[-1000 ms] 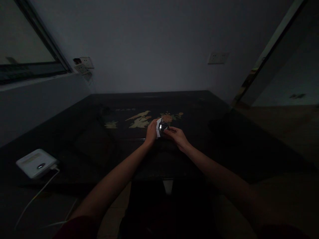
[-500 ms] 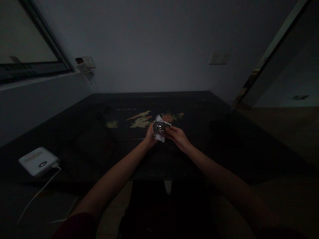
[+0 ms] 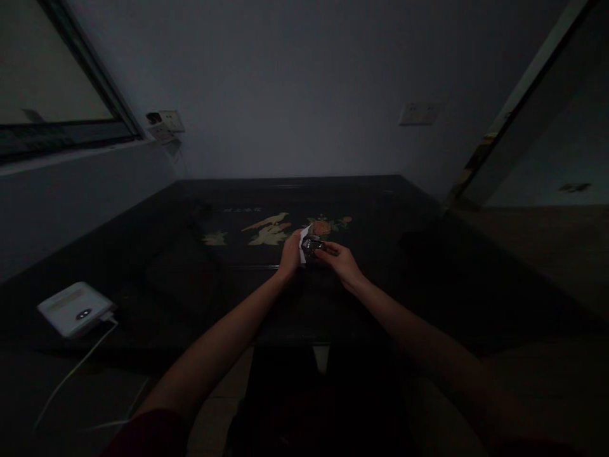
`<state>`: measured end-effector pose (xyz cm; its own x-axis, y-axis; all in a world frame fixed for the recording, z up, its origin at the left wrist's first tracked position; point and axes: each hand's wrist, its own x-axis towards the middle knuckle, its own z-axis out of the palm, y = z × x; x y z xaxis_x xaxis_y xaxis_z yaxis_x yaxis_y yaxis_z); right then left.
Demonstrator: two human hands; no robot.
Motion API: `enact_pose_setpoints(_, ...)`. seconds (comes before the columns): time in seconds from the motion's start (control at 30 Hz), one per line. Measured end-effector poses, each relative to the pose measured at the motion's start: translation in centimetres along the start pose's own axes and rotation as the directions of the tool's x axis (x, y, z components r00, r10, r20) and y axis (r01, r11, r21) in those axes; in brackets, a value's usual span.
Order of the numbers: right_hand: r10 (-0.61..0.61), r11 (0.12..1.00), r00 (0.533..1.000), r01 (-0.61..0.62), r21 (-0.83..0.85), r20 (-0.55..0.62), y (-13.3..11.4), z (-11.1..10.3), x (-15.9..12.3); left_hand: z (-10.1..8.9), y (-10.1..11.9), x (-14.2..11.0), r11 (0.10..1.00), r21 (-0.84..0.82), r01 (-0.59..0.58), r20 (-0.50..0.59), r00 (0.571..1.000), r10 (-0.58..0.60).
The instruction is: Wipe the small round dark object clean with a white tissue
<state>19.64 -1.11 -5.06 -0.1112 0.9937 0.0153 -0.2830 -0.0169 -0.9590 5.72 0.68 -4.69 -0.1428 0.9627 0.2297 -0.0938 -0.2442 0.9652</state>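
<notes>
- Between the person's two hands, over the middle of the table [image 3: 371, 198], I see a small dark, shiny object [image 3: 312, 246]; the light is too poor to tell what it is.
- Against its left side stands a creased white sheet [image 3: 304, 237], paper or cloth, I cannot say which.
- The left hand [image 3: 289, 255] grips the sheet from the left; most of its fingers are hidden from me.
- The right hand [image 3: 340, 261] has its fingers closed on the right end of the shiny object, thumb towards the near side.
- Just beyond the hands, the dark glossy tabletop bears a pale bird [image 3: 267, 220] and, to its right, a reddish flower [image 3: 323, 227], with a short line of lettering [image 3: 242, 209] farther back.
- Well off to the left, near the table's front edge, sits a white box [image 3: 71, 310] with a white cable [image 3: 78, 365] running down from it.
- Behind the table rises a plain wall [image 3: 285, 89], with sockets at left [image 3: 171, 120] and a pale double plate [image 3: 421, 114] at right.
- Up at the far left is a window [image 3: 47, 70].
</notes>
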Motion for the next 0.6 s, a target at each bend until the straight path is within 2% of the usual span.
enact_pose_setpoints(0.1, 0.005, 1.0, 1.0, -0.005, -0.029, -0.011, 0.0, 0.0, -0.1, 0.0, 0.5, -0.8, 0.959, 0.2, -0.199, 0.076, 0.979, 0.188)
enact_pose_setpoints(0.17, 0.007, 0.999, 1.0, -0.007, -0.04, -0.017, 0.0, 0.0, -0.2, 0.1, 0.9, -1.3, 0.893, 0.309, -0.327, 0.139, 0.944, 0.298)
enact_pose_setpoints(0.3, 0.008, 0.999, 0.999, -0.009, -0.031, -0.031, 0.0, 0.0, -0.2, 0.2, 1.6, -1.8, 0.744, 0.459, -0.485, 0.277, 0.874, 0.399)
enact_pose_setpoints(0.4, 0.021, 1.0, 0.999, -0.022, -0.018, -0.049, 0.1, 0.0, -0.2, 0.3, 1.7, -1.8, 0.744, 0.462, -0.483, 0.275, 0.876, 0.397)
enact_pose_setpoints(0.5, 0.044, 0.999, 0.998, -0.044, -0.005, -0.044, 0.1, 0.0, -0.1, 0.4, 1.5, -1.6, 0.829, 0.392, -0.399, 0.197, 0.917, 0.348)
enact_pose_setpoints(0.6, 0.07, 0.997, 0.997, -0.069, 0.027, -0.031, 0.1, -0.1, -0.2, 0.4, 1.0, -1.2, 0.926, 0.271, -0.264, 0.106, 0.964, 0.244)
